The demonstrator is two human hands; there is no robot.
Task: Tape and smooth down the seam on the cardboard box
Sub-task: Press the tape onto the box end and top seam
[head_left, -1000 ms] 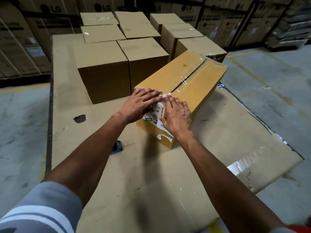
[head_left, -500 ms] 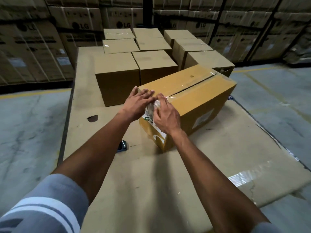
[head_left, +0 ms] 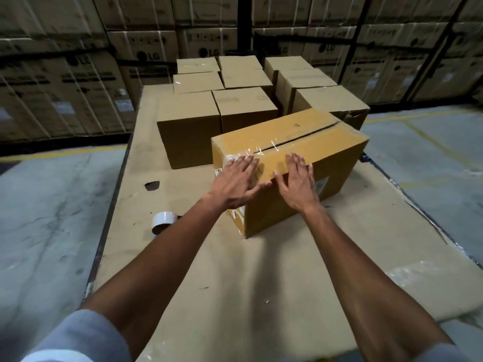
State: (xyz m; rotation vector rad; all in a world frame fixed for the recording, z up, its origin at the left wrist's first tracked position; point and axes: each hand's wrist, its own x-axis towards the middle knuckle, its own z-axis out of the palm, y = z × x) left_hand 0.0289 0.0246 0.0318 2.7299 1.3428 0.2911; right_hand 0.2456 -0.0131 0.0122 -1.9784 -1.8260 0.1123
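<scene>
Both our hands flat, fingers spread, holding nothing. Left hand (head_left: 236,182) is pressed over the near top corner of the yellow-brown cardboard box (head_left: 313,163), palm down the end face, fingertips at the crinkled clear tape (head_left: 257,150) where the dark top seam (head_left: 300,137) ends. Right hand (head_left: 296,182) lies on the box's long near top edge, just beside the left, thumbs nearly touching.

Box sits skewed on the cardboard-covered worktop (head_left: 261,283), in front of a cluster of plain brown cartons (head_left: 188,124). White roll of tape (head_left: 164,222) lies on the worktop left of our left forearm.

Readable: "LG" on the stacked cartons (head_left: 146,45) behind. A printed label on the box's end face is mostly under our left hand, unreadable; the pale panel on the long side is blurred.

Versus half a second ago: hands have spread apart, right one shifted from the end corner onto the long edge; the roll is now in plain view.
</scene>
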